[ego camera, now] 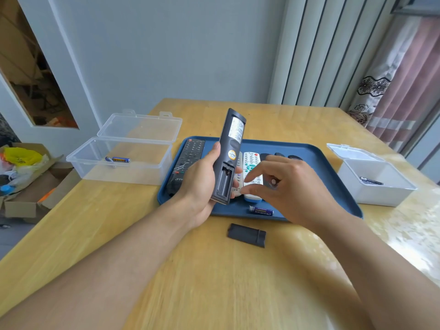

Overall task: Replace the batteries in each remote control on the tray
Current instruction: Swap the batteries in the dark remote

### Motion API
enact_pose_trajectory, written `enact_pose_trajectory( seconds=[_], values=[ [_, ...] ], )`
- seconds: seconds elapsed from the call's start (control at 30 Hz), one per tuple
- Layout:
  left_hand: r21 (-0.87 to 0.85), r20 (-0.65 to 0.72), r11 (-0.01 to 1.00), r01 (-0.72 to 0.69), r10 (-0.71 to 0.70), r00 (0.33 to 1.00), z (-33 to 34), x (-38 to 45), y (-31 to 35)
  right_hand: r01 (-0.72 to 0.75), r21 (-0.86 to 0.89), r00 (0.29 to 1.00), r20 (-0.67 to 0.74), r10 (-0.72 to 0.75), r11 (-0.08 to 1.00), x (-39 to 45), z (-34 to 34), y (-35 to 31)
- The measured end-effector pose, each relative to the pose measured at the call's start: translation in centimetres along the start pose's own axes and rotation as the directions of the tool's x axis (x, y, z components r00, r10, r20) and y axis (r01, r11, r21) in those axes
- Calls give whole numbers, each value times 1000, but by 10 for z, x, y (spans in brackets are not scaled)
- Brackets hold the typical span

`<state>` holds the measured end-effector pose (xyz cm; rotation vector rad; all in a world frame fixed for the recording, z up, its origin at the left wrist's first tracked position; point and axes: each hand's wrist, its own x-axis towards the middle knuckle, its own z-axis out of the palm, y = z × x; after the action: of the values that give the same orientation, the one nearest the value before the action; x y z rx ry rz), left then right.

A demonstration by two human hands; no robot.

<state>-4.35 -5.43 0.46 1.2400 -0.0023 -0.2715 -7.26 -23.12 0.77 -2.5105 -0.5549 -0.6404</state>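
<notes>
On the near part of the wooden table (95,234), between our two forearms, we see a dark battery cover (247,235) lying flat, just short of the blue tray (333,167). On the tray's near rim area lies a loose blue battery (261,211), just below our right hand. Our left hand (198,186) grips a dark remote (229,156) held back-side up and tilted away from us, its battery compartment open and showing bare metal contacts; a white label and a round yellow sticker sit on its back. Our right hand (290,186) hovers just right of that remote, forefinger and thumb stretched toward the open compartment, while the other fingers curl round a battery (273,181) whose metal end peeks out. Under the hands, on the tray, lie a black remote (188,160) at the left, a white remote (252,167) with coloured buttons in the middle, and the dark tips of further remotes at the right, mostly hidden by the right hand. Left of the tray stands a clear open box (119,160) holding two blue batteries (118,159). Well to the right stands a white open box (375,184) with dark batteries (371,181) inside; we cannot tell how many.
</notes>
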Motion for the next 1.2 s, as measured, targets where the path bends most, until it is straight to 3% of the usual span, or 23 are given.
enact_pose_trajectory(
  seconds=[0.1, 0.2, 0.47, 0.53, 0.63, 0.7, 0.8, 0.9, 1.1, 1.2],
  values=[
    [7, -11, 999, -32, 32, 999, 0, 1, 1, -141, -151, 978, 132, 161, 978, 1, -15, 6],
    [1, -15, 999, -45, 45, 999, 0, 2, 0, -189, -301, 905, 316, 284, 935, 0, -27, 5],
    [-35, -40, 997, -71, 70, 997, 3, -1, 3, -99, -426, 844, 442, 303, 899, -3, -23, -3],
    [-67, -63, 994, -84, 80, 995, 2, -1, 6, -98, -364, 848, 457, 269, 926, -2, -22, -4],
    [-120, -122, 986, -114, 100, 987, -1, 0, 11, -248, -55, 875, 415, 248, 967, 0, -18, -1],
    [-167, -178, 973, -161, 131, 975, -4, 0, 16, -417, 177, 839, 452, 303, 891, 0, -16, -4],
    [-231, -260, 939, -256, 194, 946, -16, -2, 31, -574, 439, 758, 605, 245, 691, 6, -13, -15],
    [-250, -322, 910, -331, 244, 915, -34, 0, 47, -623, 435, 715, 653, 249, 650, 25, -9, -29],
    [-200, -439, 856, -476, 355, 825, -107, 13, 85, -465, 359, 808, 546, 223, 809, 108, 19, -78],
    [-165, -562, 812, -559, 389, 730, -141, 19, 89, -323, 254, 843, 516, 155, 912, 153, 49, -109]
  ],
)
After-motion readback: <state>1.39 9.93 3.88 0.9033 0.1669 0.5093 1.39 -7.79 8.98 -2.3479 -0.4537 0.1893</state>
